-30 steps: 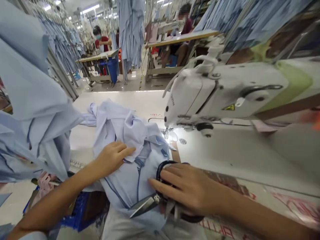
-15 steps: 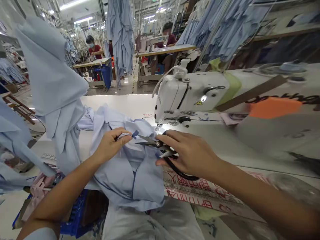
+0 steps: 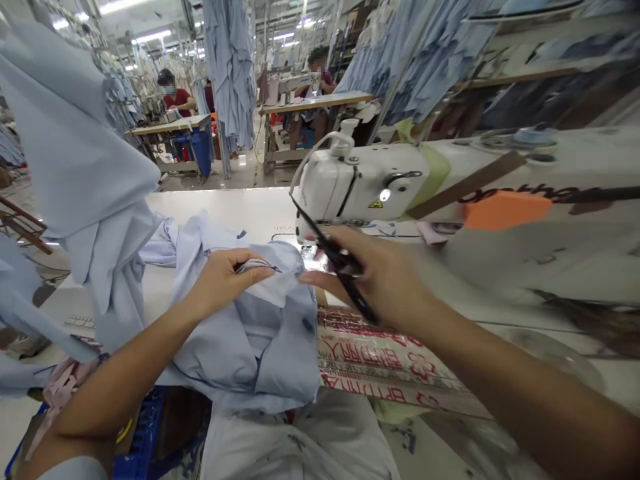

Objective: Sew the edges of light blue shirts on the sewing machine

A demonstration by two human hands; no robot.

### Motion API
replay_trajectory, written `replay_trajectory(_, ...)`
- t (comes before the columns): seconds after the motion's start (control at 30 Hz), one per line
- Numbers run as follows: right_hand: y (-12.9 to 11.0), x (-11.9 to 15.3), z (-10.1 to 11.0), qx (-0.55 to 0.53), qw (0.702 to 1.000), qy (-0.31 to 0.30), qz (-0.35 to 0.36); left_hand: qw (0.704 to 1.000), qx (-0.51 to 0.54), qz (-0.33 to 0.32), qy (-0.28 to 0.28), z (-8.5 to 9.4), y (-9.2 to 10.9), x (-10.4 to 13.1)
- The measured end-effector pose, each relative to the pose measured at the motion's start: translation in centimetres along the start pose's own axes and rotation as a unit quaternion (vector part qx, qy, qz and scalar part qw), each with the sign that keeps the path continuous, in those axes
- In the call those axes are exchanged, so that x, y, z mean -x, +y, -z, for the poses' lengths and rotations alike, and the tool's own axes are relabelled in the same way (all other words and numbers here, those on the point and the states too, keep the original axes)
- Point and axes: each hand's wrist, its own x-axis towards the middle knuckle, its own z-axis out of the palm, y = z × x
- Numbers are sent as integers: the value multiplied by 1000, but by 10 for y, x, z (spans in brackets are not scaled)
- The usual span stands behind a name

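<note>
Light blue cloth [image 3: 240,333] lies bunched over the table edge and the lap. My left hand [image 3: 225,277] pinches a folded edge of it between thumb and fingers. Black scissors [image 3: 345,267] are in my right hand [image 3: 373,277], blurred, with the blades pointing up and to the left. The thumb of that hand reaches toward the cloth edge beside my left fingertips; whether it touches is unclear. Small dark blue scraps rest on the cloth. Just behind my right hand stands the head of a white sewing machine [image 3: 325,183].
More blue cloth [image 3: 85,153] hangs at the left. A blue crate [image 3: 145,433] is low at the left. Red-printed tape [image 3: 370,363] with a ruler covers the front table edge. An orange patch [image 3: 507,209] is on the machine arm. Two people sit at tables farther back.
The scissors have swung upward, away from the cloth edge, and my right thumb has come nearer my left fingertips. A pale cloth flap now shows below my left fingers. The view has shifted slightly.
</note>
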Motion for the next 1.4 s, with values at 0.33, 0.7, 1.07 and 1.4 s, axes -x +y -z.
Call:
replay_trajectory(0.33, -10, -1, -16, -249, 948, -47, -194, 991, 53, -107, -67, -1, -10, -12)
replay_trajectory(0.7, 12, 32, 8, 63, 983, -154, -76, 975, 207, 9, 74, -21, -18, -17)
replay_trajectory(1.07, 5, 24, 0, 183, 975, -125, -11, 985, 151, 16, 79, -29, -7, -14)
replay_trajectory(1.4, 11, 23, 18, 319, 938, -71, 114, 987, 151, 61, 8, -24, -1, -14)
